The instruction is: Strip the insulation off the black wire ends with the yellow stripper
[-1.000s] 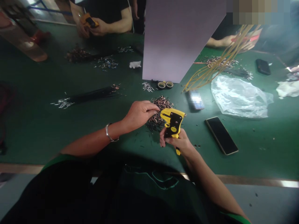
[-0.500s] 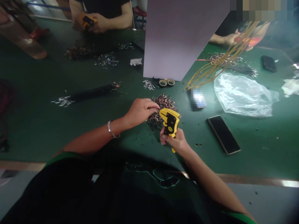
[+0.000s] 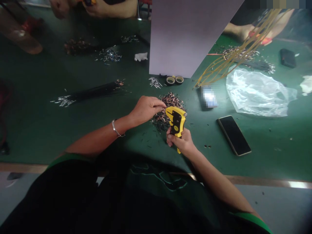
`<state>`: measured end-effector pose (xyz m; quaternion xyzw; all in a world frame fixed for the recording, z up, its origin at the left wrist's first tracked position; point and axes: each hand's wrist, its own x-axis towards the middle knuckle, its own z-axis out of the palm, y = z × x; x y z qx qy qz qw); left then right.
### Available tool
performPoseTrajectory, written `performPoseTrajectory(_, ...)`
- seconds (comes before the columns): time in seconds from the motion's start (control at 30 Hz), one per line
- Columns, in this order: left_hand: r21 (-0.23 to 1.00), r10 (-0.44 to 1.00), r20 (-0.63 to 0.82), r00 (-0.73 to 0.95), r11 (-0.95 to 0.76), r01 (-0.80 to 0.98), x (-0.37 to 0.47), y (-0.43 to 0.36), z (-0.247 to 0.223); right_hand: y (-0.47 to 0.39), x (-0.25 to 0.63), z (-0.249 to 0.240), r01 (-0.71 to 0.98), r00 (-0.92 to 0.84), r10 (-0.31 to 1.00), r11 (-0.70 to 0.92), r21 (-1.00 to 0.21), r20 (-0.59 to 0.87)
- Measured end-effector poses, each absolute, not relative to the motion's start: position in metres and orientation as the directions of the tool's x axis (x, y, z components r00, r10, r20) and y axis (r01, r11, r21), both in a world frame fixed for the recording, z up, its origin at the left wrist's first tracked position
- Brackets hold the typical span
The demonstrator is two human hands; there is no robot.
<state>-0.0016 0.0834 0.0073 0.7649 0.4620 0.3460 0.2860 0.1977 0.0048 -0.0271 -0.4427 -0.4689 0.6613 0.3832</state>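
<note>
In my right hand [image 3: 182, 139] is a yellow and black wire stripper [image 3: 177, 118], its jaws pointing left and my fingers wrapped round its handles. My left hand [image 3: 147, 109] pinches at the stripper's jaws, thumb and fingers pressed together on a short dark wire, mostly hidden by the fingertips. Beneath and behind both hands lies a heap of short black wires [image 3: 170, 99] with coppery ends. Off to the left rests a bundle of long black wires [image 3: 95, 92], silvery tips at one end and copper at the other.
A phone [image 3: 234, 135] lies right of my right hand, below a clear plastic bag [image 3: 258, 94]. Two tape rolls [image 3: 179, 80] and small metal pieces [image 3: 155, 82] sit before a pale upright panel [image 3: 187, 35]. Yellow wires [image 3: 219, 70] arch at right. Co-workers' hands [image 3: 97, 7] are across the table.
The whole view has shifted, so most things sit slightly higher in the picture. Both my hands keep their hold at the stripper. Across the table, a co-worker's hand has moved left, away from their yellow tool.
</note>
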Motion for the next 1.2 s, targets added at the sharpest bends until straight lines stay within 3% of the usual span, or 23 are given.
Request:
performPoseTrajectory(0.33, 0.777, 0.927, 0.220, 0.303, -0.354, 0.521, -0.002, 0.089, 0.004, 0.006, 0.199, -0.039, -0.057, -0.298, 0.932, -0.233, -0.971, -0.206)
performPoseTrajectory(0.57, 0.732, 0.938, 0.256, 0.236, -0.347, 0.586, -0.003, 0.085, 0.005, 0.018, 0.208, -0.041, -0.233, -0.283, 0.955, -0.159, -0.959, -0.090)
performPoseTrajectory(1.0, 0.571, 0.885, 0.344, 0.315, -0.463, 0.678, 0.005, 0.062, 0.016, 0.021, 0.212, -0.020, -0.300, -0.307, 0.942, -0.229, -0.926, -0.133)
performPoseTrajectory(1.2, 0.606, 0.914, 0.297, 0.276, -0.404, 0.685, 0.007, 0.059, 0.014, 0.022, 0.215, -0.019, -0.355, -0.327, 0.936, -0.251, -0.901, -0.132)
